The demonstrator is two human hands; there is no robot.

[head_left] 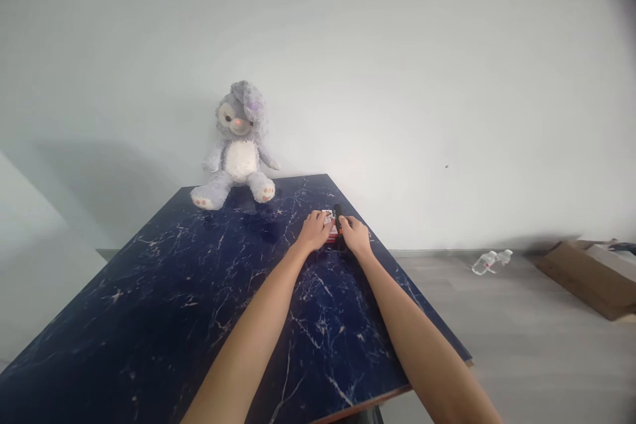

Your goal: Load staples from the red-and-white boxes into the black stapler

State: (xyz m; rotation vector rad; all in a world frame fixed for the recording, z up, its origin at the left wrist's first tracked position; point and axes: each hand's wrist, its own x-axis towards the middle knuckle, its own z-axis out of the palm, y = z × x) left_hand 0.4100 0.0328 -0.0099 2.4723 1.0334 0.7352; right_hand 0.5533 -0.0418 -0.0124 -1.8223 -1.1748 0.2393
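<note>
Your L hand touches red-white box, can't tell grip; R hand grasps black item beside box. Box prob. light, crushable: hold edges.

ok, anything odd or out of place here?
Yes: two clear bottles on the floor, apparently on their sides rather than upright. Also a small dark spot on the otherwise plain wall.

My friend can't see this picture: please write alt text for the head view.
A person's left hand touches a red-and-white item, their right hand a black object beside it, on a dark blue marbled table. A grey plush toy sits near the far edge; clear bottles lie on the floor.
</note>
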